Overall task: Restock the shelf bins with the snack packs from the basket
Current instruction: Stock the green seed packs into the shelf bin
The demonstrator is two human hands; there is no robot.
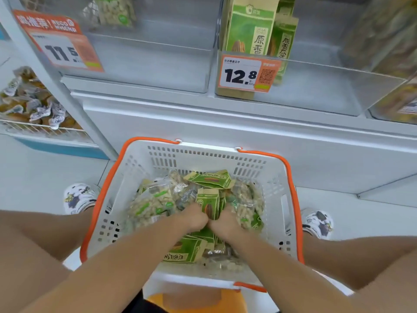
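We are crouching over the white perforated plastic basket with orange rim and handles, which we take as our landmark. Both hands are reaching down into its middle.

Left hand: fingers are curling inward, knuckles up, closing against the left side of an upright green paper sunflower-seed pack standing at the basket's centre. Fingertips are hidden beneath the hand; how firm the grip is we cannot tell.

Right hand: fingers are likewise curling, wrapping the right side of the same upright pack, with the base of this hand touching the left hand. Its fingertips are buried among the packs.

Inside the basket, clear bags of pale nuts with green labels are lying left of the hands, and more of them right. Flat green seed packs are lying toward the basket's far wall and toward its near wall.

Above and beyond the basket, clear plastic shelf bins are standing on the white shelf. The one directly beyond the basket is holding tall green seed packs behind an orange-framed price tag reading 12.8. Beyond and left, a tag reading 11.5 is fronting a bin with a nut bag.

On either side of the basket, white patterned clogs are resting on the floor.
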